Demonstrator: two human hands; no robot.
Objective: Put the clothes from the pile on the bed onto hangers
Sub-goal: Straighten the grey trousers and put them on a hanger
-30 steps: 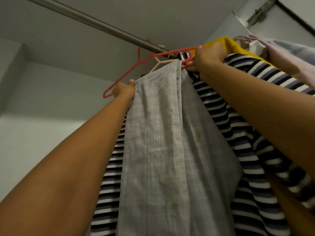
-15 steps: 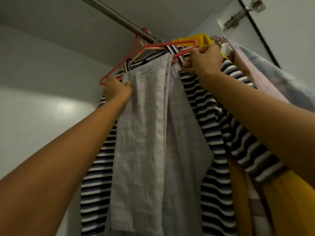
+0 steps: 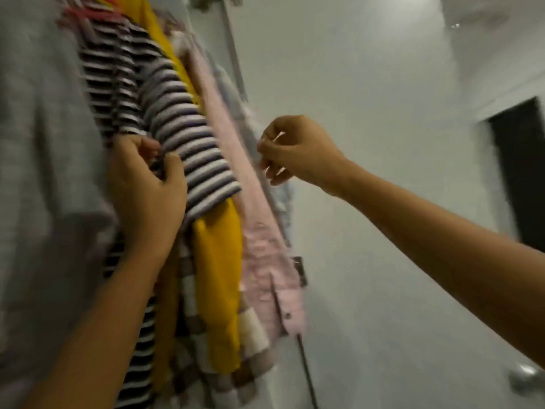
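The picture is blurry. A row of clothes hangs on the left side, packed close together.

The grey cloth is at the far left. Next to it hangs the striped top, black and white, and one sleeve of it lies over the yellow cloth. After the yellow one comes a checked cloth, low down, and then the pink shirt. A bit of pale blue cloth peeks out behind the pink shirt. At the very top, a red hanger shows above the stripes, but it is too smeared to see more.

The left hand reaches up and holds the striped top. Its thumb and fingers are curled into the cloth, right beside the sleeve.

The right hand is up too, just beside the edge of the pink shirt. Its fingers are curled in – but it is too blurry to tell if they pinch any cloth or hold nothing.

Behind the right arm there is a white wall, and a dark doorway at the far right.
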